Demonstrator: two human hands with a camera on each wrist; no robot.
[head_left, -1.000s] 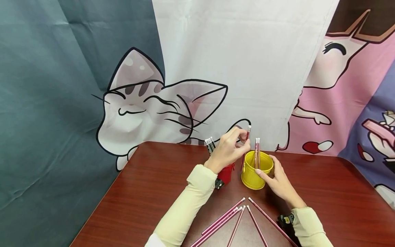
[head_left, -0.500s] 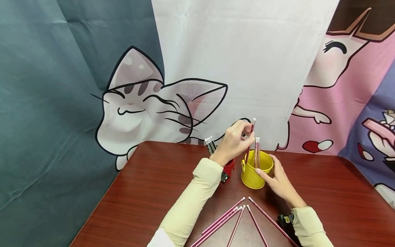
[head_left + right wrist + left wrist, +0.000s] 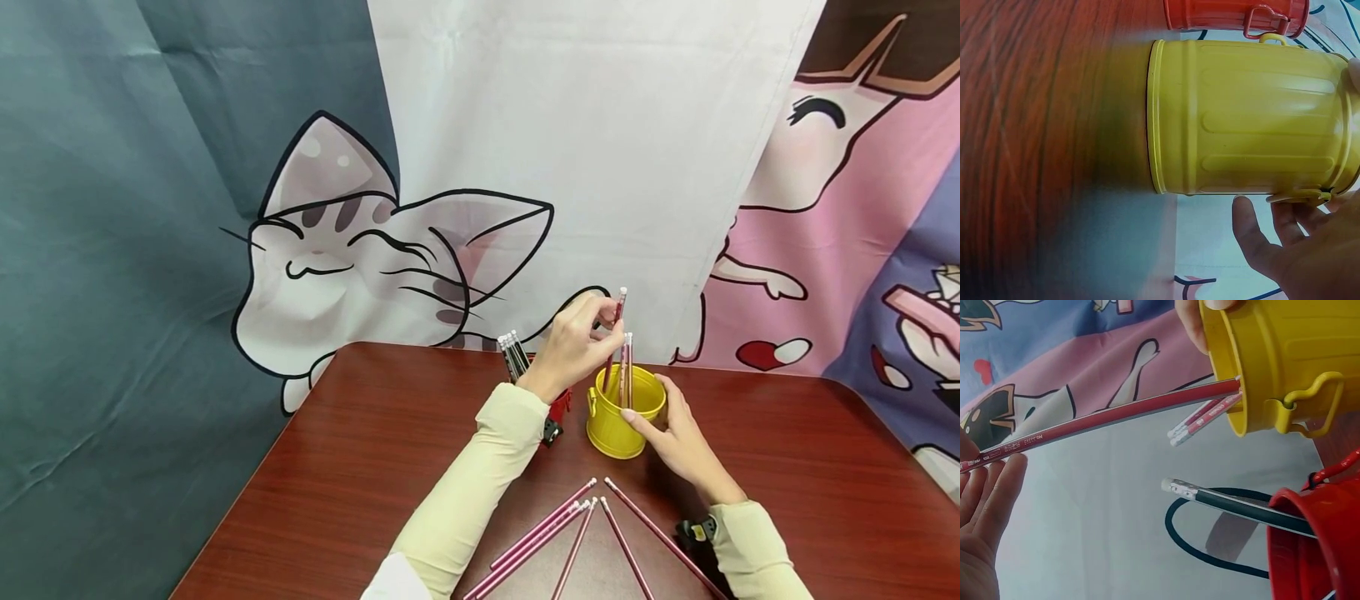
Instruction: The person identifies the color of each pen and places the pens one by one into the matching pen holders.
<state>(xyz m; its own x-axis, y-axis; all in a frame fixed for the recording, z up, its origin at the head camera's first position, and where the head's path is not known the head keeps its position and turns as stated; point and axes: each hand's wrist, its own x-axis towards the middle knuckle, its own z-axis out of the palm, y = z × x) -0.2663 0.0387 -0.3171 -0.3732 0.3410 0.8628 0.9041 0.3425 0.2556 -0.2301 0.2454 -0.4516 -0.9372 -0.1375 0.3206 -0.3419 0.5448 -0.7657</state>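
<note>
Red pencil (image 3: 1116,414), partly hidden by left fingers (image 3: 1005,497).

Cartoon bkdrop (image 3: 525,100) behind brn tbl (image 3: 360,467)

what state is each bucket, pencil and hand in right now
Yellow bucket: upright
Red bucket: upright
Held pencil: tilted, lower end in the yellow bucket's mouth
Standing pencils: in the yellow bucket, erasers up
Dark pencils: leaning in the red bucket, erasers up
Loose pencils: lying on the table
Left hand: pinching the held pencil
Right hand: holding the yellow bucket
</note>
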